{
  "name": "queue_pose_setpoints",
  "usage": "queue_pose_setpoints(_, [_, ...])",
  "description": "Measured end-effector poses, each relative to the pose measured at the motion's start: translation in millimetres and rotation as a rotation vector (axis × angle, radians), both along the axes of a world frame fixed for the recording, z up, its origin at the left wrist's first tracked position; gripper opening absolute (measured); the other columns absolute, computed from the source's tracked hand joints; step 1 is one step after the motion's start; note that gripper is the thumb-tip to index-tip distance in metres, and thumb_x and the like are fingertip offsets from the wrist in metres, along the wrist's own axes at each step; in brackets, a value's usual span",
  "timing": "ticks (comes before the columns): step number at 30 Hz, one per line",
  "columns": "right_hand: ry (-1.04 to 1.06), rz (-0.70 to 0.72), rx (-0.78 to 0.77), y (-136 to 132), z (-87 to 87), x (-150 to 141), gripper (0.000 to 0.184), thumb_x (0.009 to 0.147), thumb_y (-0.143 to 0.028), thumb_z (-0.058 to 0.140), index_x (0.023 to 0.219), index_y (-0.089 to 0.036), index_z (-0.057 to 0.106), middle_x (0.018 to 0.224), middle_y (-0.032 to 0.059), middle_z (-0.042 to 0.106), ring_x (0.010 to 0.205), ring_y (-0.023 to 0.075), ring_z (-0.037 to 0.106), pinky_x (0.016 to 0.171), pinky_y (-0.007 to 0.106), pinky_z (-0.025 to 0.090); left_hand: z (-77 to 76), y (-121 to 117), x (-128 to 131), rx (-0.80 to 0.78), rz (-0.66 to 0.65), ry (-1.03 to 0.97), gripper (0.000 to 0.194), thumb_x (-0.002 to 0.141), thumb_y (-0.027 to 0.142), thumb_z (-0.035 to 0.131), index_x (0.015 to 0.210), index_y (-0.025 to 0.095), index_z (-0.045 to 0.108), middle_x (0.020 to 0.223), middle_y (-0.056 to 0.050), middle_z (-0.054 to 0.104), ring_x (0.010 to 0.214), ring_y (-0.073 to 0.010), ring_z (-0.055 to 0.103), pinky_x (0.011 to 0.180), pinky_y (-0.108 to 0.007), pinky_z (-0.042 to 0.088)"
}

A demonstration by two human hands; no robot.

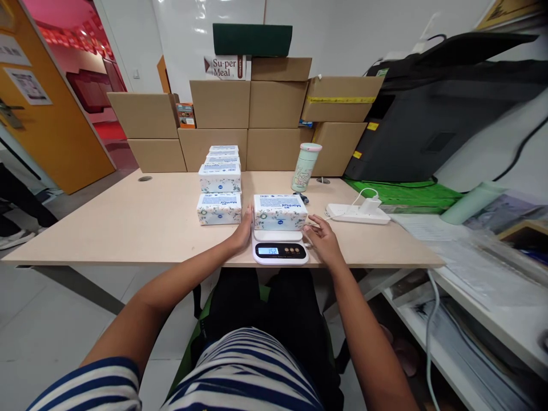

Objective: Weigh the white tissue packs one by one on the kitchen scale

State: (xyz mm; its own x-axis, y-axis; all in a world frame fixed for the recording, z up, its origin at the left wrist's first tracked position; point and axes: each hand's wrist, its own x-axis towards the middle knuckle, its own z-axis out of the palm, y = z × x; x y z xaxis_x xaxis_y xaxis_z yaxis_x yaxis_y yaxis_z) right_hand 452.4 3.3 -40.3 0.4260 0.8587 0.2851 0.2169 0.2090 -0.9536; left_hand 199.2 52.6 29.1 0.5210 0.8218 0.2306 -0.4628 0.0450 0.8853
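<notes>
Two bare hands flank the tissue pack (280, 214) on the scale (278, 236): left hand (242, 234) flat, nine o'clock; right hand (327, 242) half-curled, three o'clock. I'd keep fingertips clear while reading.

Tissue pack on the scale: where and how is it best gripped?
I'd grip the tissue pack by its two short ends, left hand from the left and right hand from the right. It lies flat on the scale, long side facing the person, with a hand near each end. The wrap looks soft, so squeeze lightly.
</notes>
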Motion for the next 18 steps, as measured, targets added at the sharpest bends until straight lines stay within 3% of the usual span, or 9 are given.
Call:
queue_pose_setpoints(3, [-0.013, -0.022, 0.011, 0.7, -0.6, 0.9, 0.064, 0.082, -0.065, 0.073, 0.133, -0.026, 0.069, 0.166, 0.0141, 0.051, 0.128, 0.0301, 0.069, 0.113, 0.056, 0.058, -4.0, 3.9, 0.4, 0.058, 0.004, 0.042, 0.072, 0.109, 0.068, 0.036, 0.171, 0.031, 0.036, 0.172, -0.007, 0.048, 0.165, -0.0303, 0.035, 0.140, -0.050, 0.022])
queue_pose_setpoints(7, [-0.038, -0.033, 0.016, 2.7, -3.0, 2.9, 0.062, 0.085, -0.063, 0.070, 0.133, -0.025, 0.068, 0.158, 0.0147, 0.058, 0.127, 0.0287, 0.070, 0.117, 0.055, 0.053, -9.3, 8.0, -0.1, 0.062, -0.017, 0.044, 0.076, 0.106, 0.073, 0.035, 0.170, 0.033, 0.038, 0.169, -0.006, 0.052, 0.164, -0.0311, 0.039, 0.139, -0.052, 0.024])
queue_pose_setpoints(14, [-0.046, -0.065, 0.028, 1.3, -1.2, 1.9, 0.062, 0.084, -0.065, 0.068, 0.131, -0.024, 0.069, 0.152, 0.0159, 0.063, 0.121, 0.0280, 0.072, 0.112, 0.053, 0.056, -13.6, 10.2, -0.3, 0.114, -0.004, 0.082, 0.077, 0.106, 0.075, 0.031, 0.170, 0.033, 0.037, 0.173, -0.007, 0.046, 0.165, -0.0304, 0.037, 0.139, -0.053, 0.024])
queue_pose_setpoints(18, [0.008, -0.063, 0.035, -2.5, 2.3, -0.1, 0.067, 0.083, -0.068, 0.070, 0.133, -0.024, 0.067, 0.141, 0.0152, 0.071, 0.121, 0.0296, 0.073, 0.111, 0.055, 0.056, -22.1, 20.2, -3.0, 0.160, 0.044, 0.167, 0.083, 0.105, 0.079, 0.025, 0.173, 0.034, 0.026, 0.179, -0.007, 0.035, 0.168, -0.0295, 0.028, 0.139, -0.053, 0.024])
